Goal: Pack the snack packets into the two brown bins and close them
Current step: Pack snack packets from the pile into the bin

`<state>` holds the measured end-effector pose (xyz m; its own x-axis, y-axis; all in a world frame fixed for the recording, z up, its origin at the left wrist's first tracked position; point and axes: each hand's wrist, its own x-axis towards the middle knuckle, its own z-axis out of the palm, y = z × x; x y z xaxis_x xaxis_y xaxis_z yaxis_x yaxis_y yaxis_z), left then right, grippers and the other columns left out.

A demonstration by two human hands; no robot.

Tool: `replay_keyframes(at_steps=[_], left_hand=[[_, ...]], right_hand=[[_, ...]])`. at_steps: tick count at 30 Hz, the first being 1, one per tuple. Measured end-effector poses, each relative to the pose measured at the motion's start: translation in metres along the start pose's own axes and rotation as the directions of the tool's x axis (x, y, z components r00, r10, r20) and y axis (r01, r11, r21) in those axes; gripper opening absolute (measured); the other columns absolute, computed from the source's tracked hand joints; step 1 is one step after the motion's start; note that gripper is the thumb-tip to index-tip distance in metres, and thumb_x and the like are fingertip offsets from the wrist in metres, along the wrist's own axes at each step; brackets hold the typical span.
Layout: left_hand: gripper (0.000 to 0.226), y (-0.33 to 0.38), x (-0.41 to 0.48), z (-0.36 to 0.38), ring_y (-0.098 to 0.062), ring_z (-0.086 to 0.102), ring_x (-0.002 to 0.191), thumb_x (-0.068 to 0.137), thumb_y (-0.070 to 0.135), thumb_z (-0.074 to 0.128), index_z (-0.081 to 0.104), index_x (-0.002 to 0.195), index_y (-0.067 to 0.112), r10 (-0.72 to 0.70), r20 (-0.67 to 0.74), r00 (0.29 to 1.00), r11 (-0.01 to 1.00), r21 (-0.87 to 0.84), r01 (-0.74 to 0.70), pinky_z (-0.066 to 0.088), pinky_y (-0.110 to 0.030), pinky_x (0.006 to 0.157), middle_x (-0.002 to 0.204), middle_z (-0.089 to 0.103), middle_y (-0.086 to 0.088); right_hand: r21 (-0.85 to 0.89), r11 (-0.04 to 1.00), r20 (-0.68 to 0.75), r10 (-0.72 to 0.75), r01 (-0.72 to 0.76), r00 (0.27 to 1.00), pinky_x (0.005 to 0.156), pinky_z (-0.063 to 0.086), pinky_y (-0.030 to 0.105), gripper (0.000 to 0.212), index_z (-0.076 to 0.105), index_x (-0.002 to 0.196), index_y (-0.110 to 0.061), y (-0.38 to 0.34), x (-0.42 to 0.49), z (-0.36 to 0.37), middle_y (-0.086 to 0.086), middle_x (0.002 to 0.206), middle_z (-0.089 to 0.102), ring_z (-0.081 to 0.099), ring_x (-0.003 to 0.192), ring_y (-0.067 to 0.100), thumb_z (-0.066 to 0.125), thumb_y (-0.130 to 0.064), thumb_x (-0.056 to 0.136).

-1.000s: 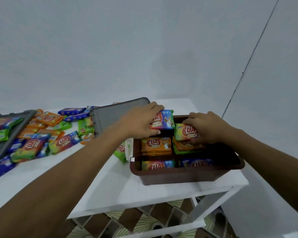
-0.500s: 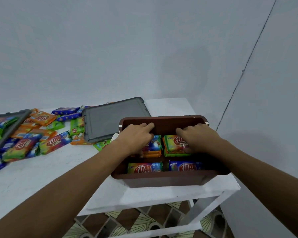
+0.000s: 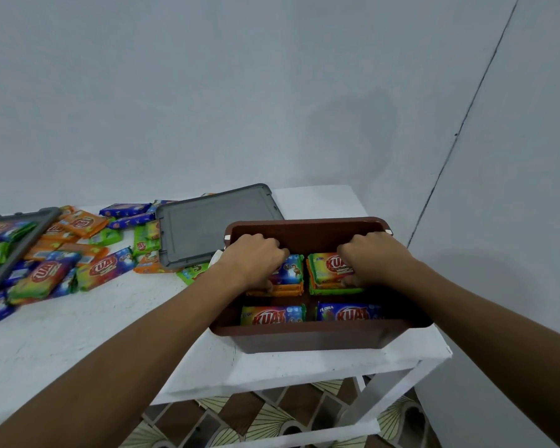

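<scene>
Brown bin (image 3: 311,338) by table (image 3: 304,367) edge, left hand (image 3: 256,260), right hand (image 3: 373,257) gripping packets (image 3: 328,269)

Your left hand (image 3: 256,260) has lowered its blue packet (image 3: 291,270) into the brown bin (image 3: 307,339) at 10 o'clock. Your right hand (image 3: 375,257) has pushed its green packet (image 3: 328,270) down at 2 o'clock.
</scene>
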<state>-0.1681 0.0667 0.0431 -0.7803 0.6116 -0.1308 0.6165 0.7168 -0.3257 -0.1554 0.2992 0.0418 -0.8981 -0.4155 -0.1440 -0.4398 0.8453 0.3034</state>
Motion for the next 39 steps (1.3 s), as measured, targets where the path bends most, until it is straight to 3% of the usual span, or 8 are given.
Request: replay_keyframes(at_steps=[8,12,16,22,27,32,37,39], left_hand=[[0.047,-0.024,-0.020,-0.009,-0.017,0.060,0.095,0.088,0.056,0.057,0.058,0.123,0.025,0.058,0.067,0.996,0.974,-0.223,-0.042,0.052,-0.037,0.083,0.110,0.065,0.000],[0.030,-0.053,-0.052,0.007,-0.017,0.056,0.107,0.096,0.038,0.051,0.064,0.115,0.019,0.031,-0.221,0.975,0.888,-0.441,-0.129,0.047,-0.038,0.092,0.114,0.064,-0.001],[0.046,-0.075,-0.095,0.036,-0.019,0.044,0.130,0.099,0.039,0.040,0.051,0.137,0.014,-0.123,-0.349,0.929,0.857,-0.510,-0.078,0.038,-0.036,0.107,0.143,0.049,-0.005],[0.045,-0.123,-0.163,0.102,-0.024,0.050,0.125,0.094,0.027,0.056,0.048,0.138,0.017,-0.262,-0.296,0.919,0.879,-0.467,0.101,0.047,-0.037,0.096,0.141,0.049,-0.006],[0.062,-0.157,-0.203,0.153,-0.025,0.027,0.142,0.093,0.042,0.055,0.034,0.147,0.021,-0.449,0.002,0.894,0.814,-0.411,0.410,0.030,-0.043,0.115,0.156,0.029,-0.005],[0.073,-0.172,-0.226,0.194,-0.032,0.007,0.148,0.093,0.064,0.029,0.025,0.151,0.019,-0.504,0.060,0.862,0.785,-0.385,0.486,0.007,-0.050,0.118,0.161,0.013,-0.011],[0.069,-0.170,-0.233,0.207,-0.035,0.042,0.124,0.087,0.059,0.031,0.047,0.134,0.012,-0.497,-0.196,0.845,0.822,-0.420,0.386,0.030,-0.051,0.108,0.131,0.048,-0.013],[0.056,-0.167,-0.236,0.208,-0.033,0.047,0.114,0.086,0.053,0.038,0.055,0.123,0.013,-0.509,-0.260,0.820,0.811,-0.463,0.356,0.037,-0.048,0.100,0.120,0.050,-0.011]], right_hand=[[0.299,0.953,0.020,0.035,-0.040,0.999,0.071,0.050,0.033,0.043,0.054,0.104,-0.035,0.002,-0.003,-0.010,-0.016,0.098,0.060,0.059,0.090,0.011,0.066,-0.064,0.074],[0.460,0.888,-0.046,0.053,-0.025,0.998,0.069,0.051,0.033,0.022,0.059,0.101,-0.033,-0.020,-0.004,-0.027,-0.016,0.089,0.061,0.058,0.084,0.006,0.067,-0.044,0.083],[0.480,0.874,-0.190,0.022,0.073,0.982,0.071,0.054,0.036,0.019,0.060,0.102,-0.031,-0.063,0.006,-0.047,-0.015,0.092,0.060,0.056,0.083,0.005,0.065,-0.040,0.086],[0.489,0.846,-0.433,0.026,0.211,0.901,0.063,0.049,0.036,0.008,0.057,0.083,-0.031,-0.136,0.033,-0.084,-0.014,0.075,0.054,0.052,0.071,0.006,0.063,-0.037,0.085],[0.522,0.808,-0.433,-0.026,0.274,0.901,0.069,0.047,0.034,0.010,0.060,0.088,-0.024,-0.213,0.053,-0.112,-0.010,0.082,0.060,0.056,0.080,0.013,0.061,-0.033,0.085],[0.502,0.864,-0.133,0.043,0.030,0.990,0.096,0.042,0.038,0.043,0.051,0.129,-0.021,-0.294,0.077,-0.091,0.005,0.131,0.055,0.047,0.120,0.026,0.053,-0.044,0.092],[0.498,0.789,0.096,0.361,-0.359,0.928,0.116,0.005,0.057,0.081,0.006,0.153,-0.025,-0.329,0.085,-0.039,0.016,0.160,-0.001,-0.004,0.146,0.041,0.041,-0.063,0.090],[0.520,0.740,0.112,0.435,-0.425,0.894,0.114,0.011,0.059,0.083,0.002,0.153,-0.024,-0.335,0.082,-0.028,0.019,0.160,-0.002,-0.003,0.146,0.041,0.039,-0.063,0.090]])
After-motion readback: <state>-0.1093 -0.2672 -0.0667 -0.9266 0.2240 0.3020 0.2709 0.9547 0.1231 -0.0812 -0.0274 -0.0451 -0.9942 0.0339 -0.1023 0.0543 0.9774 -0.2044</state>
